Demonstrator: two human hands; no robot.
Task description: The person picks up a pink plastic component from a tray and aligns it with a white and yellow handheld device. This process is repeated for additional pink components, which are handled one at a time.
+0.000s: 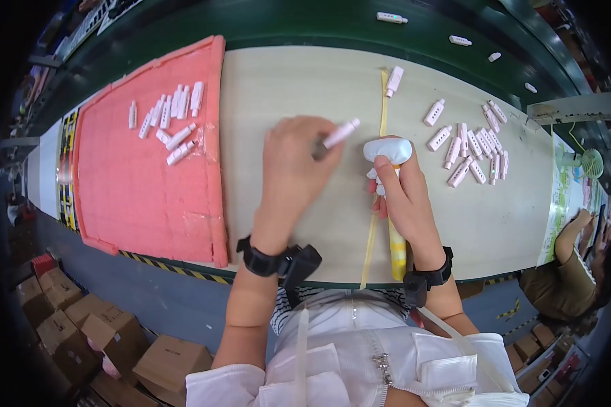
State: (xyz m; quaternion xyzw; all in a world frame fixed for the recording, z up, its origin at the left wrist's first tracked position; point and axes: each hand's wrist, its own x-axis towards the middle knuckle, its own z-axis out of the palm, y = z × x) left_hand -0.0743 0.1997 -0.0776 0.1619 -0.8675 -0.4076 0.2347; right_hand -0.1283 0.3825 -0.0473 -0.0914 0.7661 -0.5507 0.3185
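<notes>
My left hand [295, 159] is raised over the table left of centre. Its fingers close on a small pale pink stick-shaped device [343, 133], whose narrow end points up and right. My right hand [406, 193] grips a folded white cloth [388, 150], the thumb pressed over it and crumpled folds showing below. Under and beside that hand lies a yellow tube-like thing [397, 254]; whether the hand also holds it is hidden. Right of the cloth, several similar pink devices [459, 172] with dark dots lie scattered. A single pink device [394, 81] sits beside the yellow tape line [371, 251].
A pink foam-edged tray [149, 217] at left bears several pink devices [180, 137]. Along the far side runs a dark green conveyor [305, 27] with a few devices on it. A small green fan [592, 163] and another person [563, 285] are at right. Cardboard boxes [173, 363] stand lower left.
</notes>
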